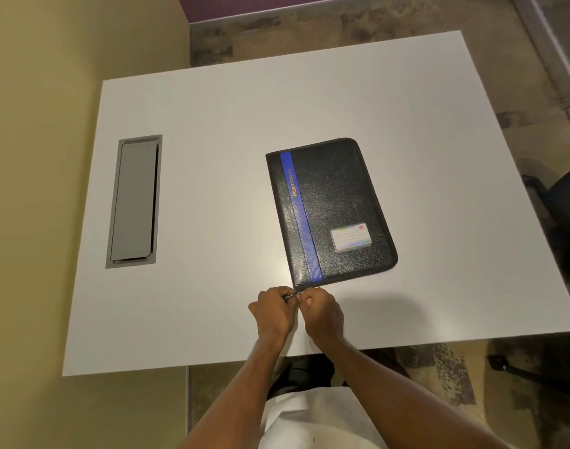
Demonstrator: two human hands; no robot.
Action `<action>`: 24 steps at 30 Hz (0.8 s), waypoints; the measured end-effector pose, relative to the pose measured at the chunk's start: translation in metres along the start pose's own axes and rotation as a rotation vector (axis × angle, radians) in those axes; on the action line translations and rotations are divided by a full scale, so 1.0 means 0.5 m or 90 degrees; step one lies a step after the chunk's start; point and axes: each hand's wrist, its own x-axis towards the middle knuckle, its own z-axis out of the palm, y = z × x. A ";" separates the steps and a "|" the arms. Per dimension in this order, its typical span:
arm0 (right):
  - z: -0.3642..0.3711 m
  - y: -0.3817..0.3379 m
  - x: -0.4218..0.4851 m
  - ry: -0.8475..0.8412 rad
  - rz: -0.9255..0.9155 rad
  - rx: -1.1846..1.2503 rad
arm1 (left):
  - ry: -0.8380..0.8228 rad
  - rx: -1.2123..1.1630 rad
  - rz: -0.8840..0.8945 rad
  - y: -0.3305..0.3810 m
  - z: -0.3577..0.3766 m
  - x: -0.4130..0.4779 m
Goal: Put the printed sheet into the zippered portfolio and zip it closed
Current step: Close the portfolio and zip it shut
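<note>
I see both hands, left (pixel 273 311) and right (pixel 322 311), with fingers pinched on the zipper pull (pixel 293 297) at the closed portfolio's (pixel 332 209) near corner on the table (pixel 196 303).

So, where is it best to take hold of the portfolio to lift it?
Probably the long right edge of the portfolio, from the right: it lies flat and closed on the table, that side is free, and both hands crowd the near-left corner.

Office: white desk (pixel 212 124) with cable hatch (pixel 134 202).
</note>
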 end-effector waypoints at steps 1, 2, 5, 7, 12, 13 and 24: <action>-0.006 0.000 -0.001 0.001 -0.008 -0.006 | 0.002 0.010 0.010 -0.002 -0.002 0.001; -0.010 0.000 -0.003 0.003 -0.025 -0.015 | 0.004 0.016 0.019 -0.006 -0.003 0.001; -0.020 0.003 -0.004 0.025 -0.079 -0.079 | 0.013 0.033 0.044 -0.007 -0.004 0.000; -0.021 0.006 -0.004 0.041 -0.083 -0.112 | 0.020 0.063 0.060 -0.003 -0.004 -0.002; -0.031 0.019 0.011 0.085 -0.014 -0.135 | 0.018 0.168 0.107 0.001 -0.007 -0.002; -0.038 0.024 0.018 0.105 0.010 -0.132 | 0.020 0.170 0.106 0.000 -0.008 0.000; -0.182 0.167 0.094 0.292 0.108 -0.118 | 0.014 0.235 0.114 0.004 -0.012 0.008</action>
